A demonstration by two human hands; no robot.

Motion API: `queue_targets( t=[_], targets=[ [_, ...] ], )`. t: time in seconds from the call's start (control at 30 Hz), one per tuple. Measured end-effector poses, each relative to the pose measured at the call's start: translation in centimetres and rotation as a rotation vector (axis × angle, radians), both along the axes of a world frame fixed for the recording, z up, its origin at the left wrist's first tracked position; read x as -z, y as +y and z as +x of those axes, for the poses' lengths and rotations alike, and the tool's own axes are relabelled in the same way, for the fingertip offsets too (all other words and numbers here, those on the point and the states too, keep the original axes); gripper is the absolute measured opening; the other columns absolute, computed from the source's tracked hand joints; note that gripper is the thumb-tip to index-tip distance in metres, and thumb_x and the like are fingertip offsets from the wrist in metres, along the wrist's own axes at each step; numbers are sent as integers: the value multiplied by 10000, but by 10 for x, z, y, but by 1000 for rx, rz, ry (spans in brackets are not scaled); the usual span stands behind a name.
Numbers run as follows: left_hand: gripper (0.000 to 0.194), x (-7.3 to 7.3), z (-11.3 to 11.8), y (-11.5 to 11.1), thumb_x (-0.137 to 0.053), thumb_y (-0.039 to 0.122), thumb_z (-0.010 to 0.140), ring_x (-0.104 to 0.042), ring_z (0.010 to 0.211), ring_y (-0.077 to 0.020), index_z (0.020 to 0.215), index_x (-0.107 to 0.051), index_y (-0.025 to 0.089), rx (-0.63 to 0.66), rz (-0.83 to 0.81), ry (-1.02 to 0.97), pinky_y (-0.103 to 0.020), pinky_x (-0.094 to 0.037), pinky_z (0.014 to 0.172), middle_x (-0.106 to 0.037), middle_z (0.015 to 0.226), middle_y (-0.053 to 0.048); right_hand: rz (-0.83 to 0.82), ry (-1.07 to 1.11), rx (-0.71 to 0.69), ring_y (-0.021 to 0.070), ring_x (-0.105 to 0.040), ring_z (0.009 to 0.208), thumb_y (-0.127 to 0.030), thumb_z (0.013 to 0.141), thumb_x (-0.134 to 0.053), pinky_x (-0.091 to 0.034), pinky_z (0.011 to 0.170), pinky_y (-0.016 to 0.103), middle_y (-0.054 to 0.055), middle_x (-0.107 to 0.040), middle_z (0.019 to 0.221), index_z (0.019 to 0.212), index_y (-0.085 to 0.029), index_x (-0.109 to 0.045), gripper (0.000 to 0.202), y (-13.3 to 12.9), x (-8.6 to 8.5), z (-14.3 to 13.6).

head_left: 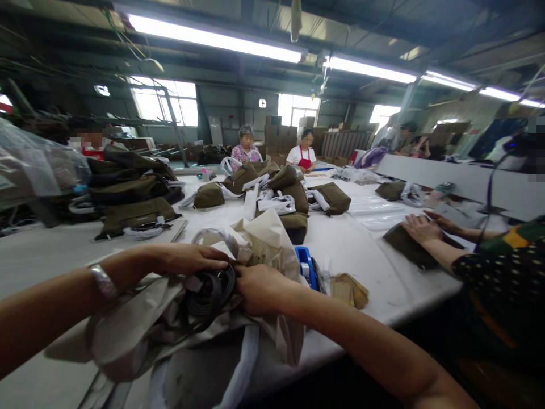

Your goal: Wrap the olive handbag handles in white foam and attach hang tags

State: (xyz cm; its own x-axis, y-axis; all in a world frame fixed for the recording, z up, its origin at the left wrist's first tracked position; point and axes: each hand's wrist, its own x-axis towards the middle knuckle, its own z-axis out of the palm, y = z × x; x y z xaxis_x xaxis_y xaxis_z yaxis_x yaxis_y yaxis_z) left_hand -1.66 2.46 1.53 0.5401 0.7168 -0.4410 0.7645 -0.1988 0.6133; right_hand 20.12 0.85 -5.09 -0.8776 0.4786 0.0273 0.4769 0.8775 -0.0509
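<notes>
A coiled dark strap sits between my two hands, above a crumpled beige sheet or lining that spreads over the table's front. My left hand reaches over the top of the coil, its fingers closed on the upper edge. From the right, my right hand grips the coil's side, its fingertips partly hidden behind the strap. Below, near the front edge, lies a dark bag with a white-wrapped handle. More beige material stands up just behind my right hand.
A blue tape dispenser and a tan piece of paper lie to the right. Olive bags are heaped ahead, with another stack at left. A co-worker's hands press a dark bag. Others sit across the table.
</notes>
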Motion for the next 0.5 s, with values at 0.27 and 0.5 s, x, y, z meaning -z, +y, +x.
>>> queue_targets(
  t=[0.27,0.5],
  targets=[
    [452,30,-16,12,-515,492,944,-711,1080,-311,1135,-772,173,-42,238,73,-365,-537,1027,-777,1179,-161,165,77,-282,207,-715,909,-243,1002,-607,-568,841,321,72,-760,1073,1063,-188,-686,114,-51,-14,40],
    [315,72,10,-1,-502,294,952,-738,1015,-306,1083,-748,146,-12,438,55,-401,-556,959,-786,1110,-163,-78,426,-371,138,-720,1017,-216,978,-527,-555,831,213,27,-755,1209,1279,-180,-639,324,-51,-36,41]
  ],
)
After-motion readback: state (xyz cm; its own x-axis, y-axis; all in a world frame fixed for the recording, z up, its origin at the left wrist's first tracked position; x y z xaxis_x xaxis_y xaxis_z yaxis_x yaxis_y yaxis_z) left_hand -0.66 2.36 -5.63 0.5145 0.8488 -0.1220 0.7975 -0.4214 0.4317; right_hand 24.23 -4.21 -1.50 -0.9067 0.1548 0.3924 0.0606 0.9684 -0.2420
